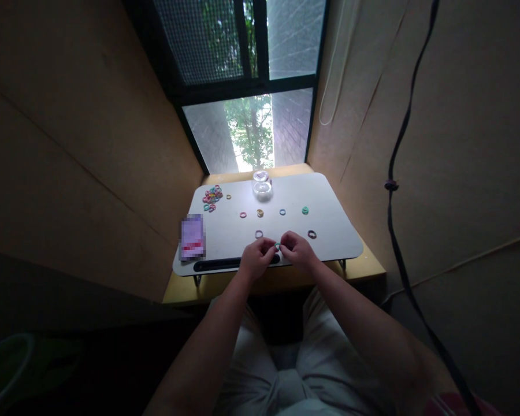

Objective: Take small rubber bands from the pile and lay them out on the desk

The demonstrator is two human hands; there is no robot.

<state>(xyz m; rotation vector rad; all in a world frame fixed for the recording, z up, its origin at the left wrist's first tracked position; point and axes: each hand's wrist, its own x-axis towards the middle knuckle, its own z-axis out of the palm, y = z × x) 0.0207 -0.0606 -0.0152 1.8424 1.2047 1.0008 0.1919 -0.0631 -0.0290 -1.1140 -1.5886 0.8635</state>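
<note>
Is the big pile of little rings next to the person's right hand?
No, the pile lies at the table's far left corner, while the right hand is near the front edge.

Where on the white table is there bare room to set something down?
Right: from the green ring and dark ring to the right edge of the table. Left: between the purple pack and lilac ring, beyond the black strip. Crowded: the far-left corner, with heaped rings, and the near middle, where the left hand and right hand hold a teal ring.

The pinched ring point(277, 245) is green, the tabletop point(225, 240) white.
</note>
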